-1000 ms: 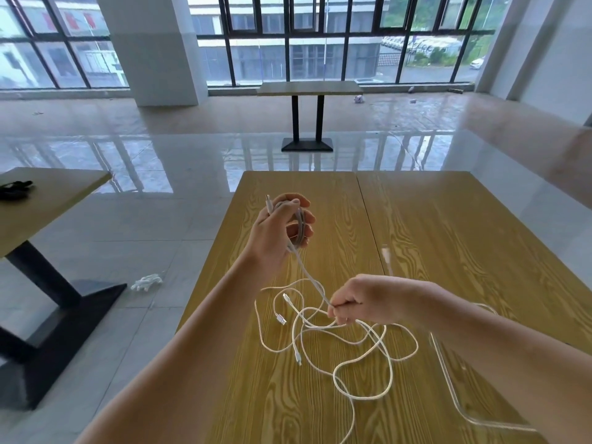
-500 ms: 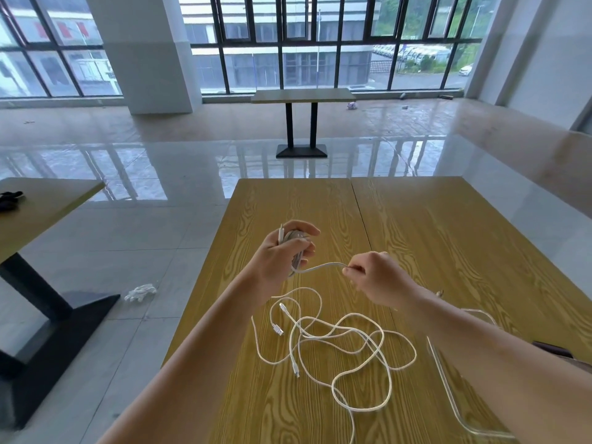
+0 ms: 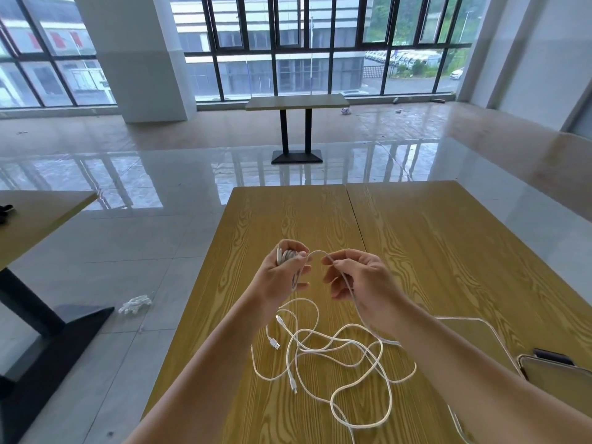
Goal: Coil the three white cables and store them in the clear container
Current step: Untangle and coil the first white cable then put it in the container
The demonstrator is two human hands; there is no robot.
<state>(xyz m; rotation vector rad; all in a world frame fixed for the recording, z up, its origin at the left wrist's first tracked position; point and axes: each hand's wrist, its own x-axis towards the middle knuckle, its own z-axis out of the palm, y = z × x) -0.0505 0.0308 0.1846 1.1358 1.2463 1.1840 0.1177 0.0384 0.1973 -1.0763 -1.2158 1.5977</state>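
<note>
While only a few turns of the first white cable (image 3: pixel 315 253) sit bunched in the left hand (image 3: pixel 282 277), the head view suggests the task is at an early stage: no cable looks fully coiled yet, and nothing appears to lie in the clear container (image 3: pixel 499 341), whose faint outline rests on the table (image 3: pixel 432 238) below and to the right of the right hand (image 3: pixel 362 280). The left hand is curled round the small coil, thumb pressed over the loops, with a plug end poking up above its fingers. Just beside it, the right hand pinches the same cable between thumb and forefinger, its other fingers loosely bent, and a short arc of cord bridges the two. From the right hand the cord drops down to the loose tangle of cables (image 3: pixel 336 357) lying on the table beneath both wrists, several plug ends showing among the loops. Both forearms reach forward and are held above the tabletop. Remaining, by my judgement: finishing this coil, winding the other two, and placing all three inside the container.
</note>
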